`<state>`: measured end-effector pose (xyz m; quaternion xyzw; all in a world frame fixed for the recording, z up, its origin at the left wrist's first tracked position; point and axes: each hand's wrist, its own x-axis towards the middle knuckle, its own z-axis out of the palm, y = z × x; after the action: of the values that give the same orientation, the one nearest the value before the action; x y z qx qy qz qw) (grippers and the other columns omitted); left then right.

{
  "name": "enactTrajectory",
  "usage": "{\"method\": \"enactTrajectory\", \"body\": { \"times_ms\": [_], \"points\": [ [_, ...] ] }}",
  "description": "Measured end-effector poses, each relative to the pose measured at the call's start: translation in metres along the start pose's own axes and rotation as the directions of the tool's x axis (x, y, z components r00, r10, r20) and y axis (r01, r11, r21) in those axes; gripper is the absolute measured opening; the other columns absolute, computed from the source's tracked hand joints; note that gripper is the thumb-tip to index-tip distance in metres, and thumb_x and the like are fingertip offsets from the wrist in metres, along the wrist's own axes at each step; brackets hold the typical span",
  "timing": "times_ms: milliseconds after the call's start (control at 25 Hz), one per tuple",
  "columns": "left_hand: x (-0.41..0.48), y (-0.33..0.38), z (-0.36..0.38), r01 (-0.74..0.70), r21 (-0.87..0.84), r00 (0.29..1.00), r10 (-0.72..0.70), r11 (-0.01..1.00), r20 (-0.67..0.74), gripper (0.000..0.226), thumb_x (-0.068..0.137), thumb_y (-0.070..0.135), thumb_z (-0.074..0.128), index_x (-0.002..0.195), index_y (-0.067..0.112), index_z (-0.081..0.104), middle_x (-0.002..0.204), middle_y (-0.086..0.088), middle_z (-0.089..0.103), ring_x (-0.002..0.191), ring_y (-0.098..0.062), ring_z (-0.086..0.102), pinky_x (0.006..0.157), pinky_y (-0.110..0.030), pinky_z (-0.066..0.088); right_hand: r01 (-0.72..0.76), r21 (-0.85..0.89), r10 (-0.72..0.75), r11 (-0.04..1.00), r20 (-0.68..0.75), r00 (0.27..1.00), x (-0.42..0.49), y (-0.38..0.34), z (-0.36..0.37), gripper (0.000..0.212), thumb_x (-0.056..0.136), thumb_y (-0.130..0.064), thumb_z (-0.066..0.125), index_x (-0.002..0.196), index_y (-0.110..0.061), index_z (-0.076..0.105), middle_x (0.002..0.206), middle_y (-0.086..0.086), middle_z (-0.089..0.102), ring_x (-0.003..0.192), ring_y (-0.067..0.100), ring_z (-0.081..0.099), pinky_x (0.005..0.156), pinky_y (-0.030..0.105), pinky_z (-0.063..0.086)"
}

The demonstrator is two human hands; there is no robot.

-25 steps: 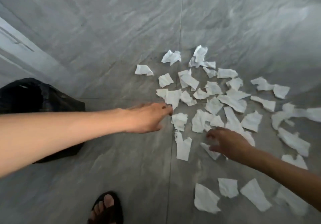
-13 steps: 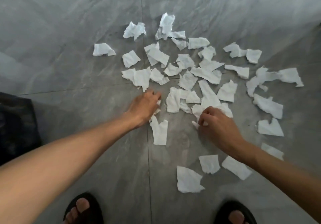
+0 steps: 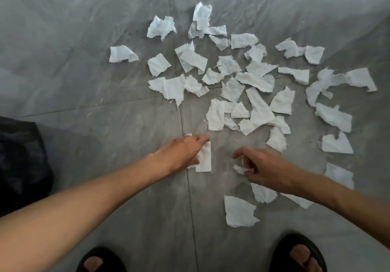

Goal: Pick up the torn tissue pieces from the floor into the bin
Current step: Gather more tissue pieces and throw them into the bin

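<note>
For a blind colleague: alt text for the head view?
Two bare hands reach to torn tissue pieces strewn on a grey floor: the left hand overlies one strip, the right hand pinches a small scrap. Dark bin at left.

The grey stone-look tiled floor (image 3: 84, 39) is smooth and polished, with a soft sheen and pale veins; thin dark joints run between the tiles. The white torn pieces of tissue paper (image 3: 217, 117) are thin, soft and matt, with a crinkled surface and ragged, fibrous edges. The black plastic bin bag (image 3: 19, 162) looks wrinkled and slightly glossy. The black sandals (image 3: 293, 240) look like matt rubber.
</note>
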<state>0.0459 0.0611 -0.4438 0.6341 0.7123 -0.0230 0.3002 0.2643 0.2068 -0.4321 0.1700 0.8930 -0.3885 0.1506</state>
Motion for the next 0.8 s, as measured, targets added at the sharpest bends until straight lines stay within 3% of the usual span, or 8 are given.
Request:
{"method": "enactTrajectory", "body": {
  "times_ms": [120, 200, 360, 480, 560, 640, 800],
  "points": [
    [0.008, -0.003, 0.005, -0.044, -0.002, 0.997, 0.043, 0.999, -0.059, 0.020, 0.090, 0.026, 0.054, 0.106, 0.017, 0.048, 0.106, -0.009, 0.062, 0.093, -0.031, 0.061, 0.072, -0.038, 0.049, 0.044, -0.130, -0.018, 0.991, 0.192, 0.981, -0.033, 0.020, 0.009, 0.044, 0.078, -0.026, 0.067, 0.119, -0.021, 0.054, 0.109, -0.006, 0.059, 0.092, 0.011, 0.059, 0.075, 0.020, 0.043],
    [0.012, -0.002, -0.001, -0.031, 0.022, 0.999, 0.032, 0.999, -0.038, 0.013, 0.092, 0.025, 0.052, 0.098, 0.014, 0.054, 0.100, -0.010, 0.063, 0.089, -0.032, 0.062, 0.068, -0.037, 0.046, 0.082, -0.212, -0.040, 0.974, 0.198, 0.979, -0.039, 0.026, 0.018, 0.034, 0.078, -0.029, 0.066, 0.109, -0.018, 0.056, 0.111, -0.001, 0.058, 0.099, 0.017, 0.059, 0.078, 0.024, 0.043],
    [0.014, 0.007, -0.044, -0.121, 0.077, 0.993, 0.120, 0.990, 0.018, 0.011, 0.089, 0.022, 0.056, 0.093, 0.012, 0.057, 0.095, -0.010, 0.065, 0.085, -0.028, 0.060, 0.065, -0.032, 0.041, -0.008, -0.162, 0.015, 0.987, 0.039, 0.999, -0.028, 0.020, 0.019, 0.015, 0.085, -0.027, 0.065, 0.088, -0.013, 0.061, 0.095, 0.004, 0.057, 0.085, 0.022, 0.061, 0.070, 0.034, 0.047],
    [-0.010, 0.009, -0.105, -0.208, 0.107, 0.977, 0.212, 0.972, -0.028, 0.011, 0.088, 0.022, 0.059, 0.091, 0.013, 0.058, 0.084, -0.008, 0.062, 0.077, -0.026, 0.057, 0.063, -0.034, 0.044, -0.155, -0.068, 0.139, 0.986, -0.197, 0.971, -0.009, -0.004, 0.009, 0.018, 0.080, -0.020, 0.069, 0.069, -0.016, 0.055, 0.072, -0.002, 0.050, 0.070, 0.025, 0.056, 0.057, 0.027, 0.031],
    [-0.038, 0.006, -0.146, -0.186, 0.082, 0.972, 0.195, 0.979, -0.130, 0.011, 0.086, 0.023, 0.061, 0.090, 0.013, 0.059, 0.073, -0.001, 0.057, 0.069, -0.022, 0.054, 0.059, -0.031, 0.043, -0.234, 0.068, 0.244, 0.970, -0.311, 0.919, 0.011, -0.036, -0.006, 0.034, 0.077, -0.021, 0.070, 0.060, -0.019, 0.041, 0.058, -0.006, 0.042, 0.058, 0.017, 0.045, 0.052, 0.028, 0.026],
    [-0.076, -0.003, -0.182, -0.123, 0.012, 0.952, 0.121, 0.992, -0.281, 0.011, 0.084, 0.023, 0.063, 0.087, 0.014, 0.059, 0.063, 0.005, 0.052, 0.061, -0.016, 0.050, 0.056, -0.030, 0.041, -0.189, 0.202, 0.249, 0.961, -0.334, 0.909, 0.037, -0.080, -0.027, 0.035, 0.077, -0.024, 0.071, 0.059, -0.016, 0.042, 0.052, -0.007, 0.045, 0.051, 0.011, 0.044, 0.050, 0.026, 0.035],
    [-0.162, -0.033, -0.231, -0.002, -0.170, 0.784, -0.104, 0.985, -0.612, 0.009, 0.081, 0.022, 0.070, 0.078, 0.021, 0.060, 0.051, 0.005, 0.048, 0.049, -0.005, 0.043, 0.051, -0.014, 0.034, 0.002, 0.329, 0.090, 0.944, -0.263, 0.961, 0.087, -0.180, -0.064, 0.033, 0.079, -0.022, 0.071, 0.057, -0.021, 0.046, 0.048, -0.007, 0.058, 0.047, 0.005, 0.058, 0.046, 0.015, 0.043]
  ]
}}
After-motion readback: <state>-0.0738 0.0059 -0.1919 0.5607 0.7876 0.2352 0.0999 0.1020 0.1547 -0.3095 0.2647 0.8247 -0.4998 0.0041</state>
